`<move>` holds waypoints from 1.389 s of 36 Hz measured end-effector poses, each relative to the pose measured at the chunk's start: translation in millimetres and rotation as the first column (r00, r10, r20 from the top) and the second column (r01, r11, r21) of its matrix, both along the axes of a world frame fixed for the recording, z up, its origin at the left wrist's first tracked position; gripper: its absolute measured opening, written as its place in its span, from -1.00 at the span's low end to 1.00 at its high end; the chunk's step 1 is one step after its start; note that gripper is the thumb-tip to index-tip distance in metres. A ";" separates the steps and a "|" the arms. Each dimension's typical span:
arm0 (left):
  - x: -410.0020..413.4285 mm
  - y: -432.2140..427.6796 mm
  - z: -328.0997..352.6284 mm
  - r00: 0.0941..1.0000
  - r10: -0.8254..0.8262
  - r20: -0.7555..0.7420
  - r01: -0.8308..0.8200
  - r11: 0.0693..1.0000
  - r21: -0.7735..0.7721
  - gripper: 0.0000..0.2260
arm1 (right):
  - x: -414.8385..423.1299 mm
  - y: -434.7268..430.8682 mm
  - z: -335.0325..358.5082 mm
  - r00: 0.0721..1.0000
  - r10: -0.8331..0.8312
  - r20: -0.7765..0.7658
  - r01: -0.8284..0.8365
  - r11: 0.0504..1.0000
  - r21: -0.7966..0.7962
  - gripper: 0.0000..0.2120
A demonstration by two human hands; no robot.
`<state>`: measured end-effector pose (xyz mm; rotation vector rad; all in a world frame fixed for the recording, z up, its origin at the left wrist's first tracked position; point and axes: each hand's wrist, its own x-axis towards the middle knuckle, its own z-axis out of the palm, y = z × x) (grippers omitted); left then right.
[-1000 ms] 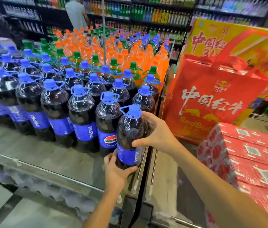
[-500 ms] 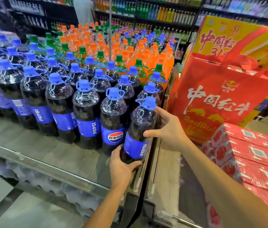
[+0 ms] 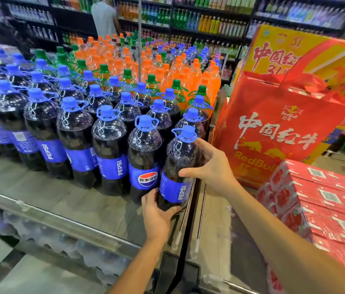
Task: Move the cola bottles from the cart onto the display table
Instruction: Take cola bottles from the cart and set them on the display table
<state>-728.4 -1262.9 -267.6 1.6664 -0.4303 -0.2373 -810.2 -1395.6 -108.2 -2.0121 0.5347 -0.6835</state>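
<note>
A large cola bottle (image 3: 179, 166) with a blue cap and blue Pepsi label stands at the right end of the front row on the display table (image 3: 57, 200), close to the table's right edge. My left hand (image 3: 156, 211) grips its base from the front. My right hand (image 3: 212, 168) wraps round its right side at shoulder height. The bottle leans slightly right and touches the neighbouring cola bottle (image 3: 145, 158). Several more cola bottles (image 3: 76, 134) fill the rows to the left and behind. The cart is not in view.
Orange soda bottles (image 3: 167, 68) and green-capped bottles crowd the back of the table. A red Red Bull gift bag (image 3: 277, 132) stands just right of the table, with red cartons (image 3: 324, 204) stacked in front of it. A person stands at the far shelves (image 3: 209, 20).
Both hands have carried the bottle back and to the right into line with the front row; it now sits lower, beside the neighbouring bottle. The camera view shifted too.
</note>
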 end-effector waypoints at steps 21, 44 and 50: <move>13.7 16.7 42.5 0.968 -0.248 0.041 0.213 0.897 0.387 -0.39 | 0.0 16.4 -2.2 0.997 -0.024 -0.070 0.025 1.000 0.017 0.03; -11.1 52.4 143.1 0.382 -0.881 0.280 0.093 0.338 0.936 -0.56 | -115.3 78.3 -17.5 0.771 -0.392 -0.501 -0.069 0.731 -0.679 -0.63; -101.5 57.6 153.1 0.184 -0.929 0.320 0.102 0.342 0.934 -0.57 | -218.9 123.8 -25.9 0.690 -0.512 -0.512 -0.044 0.676 -0.736 -0.70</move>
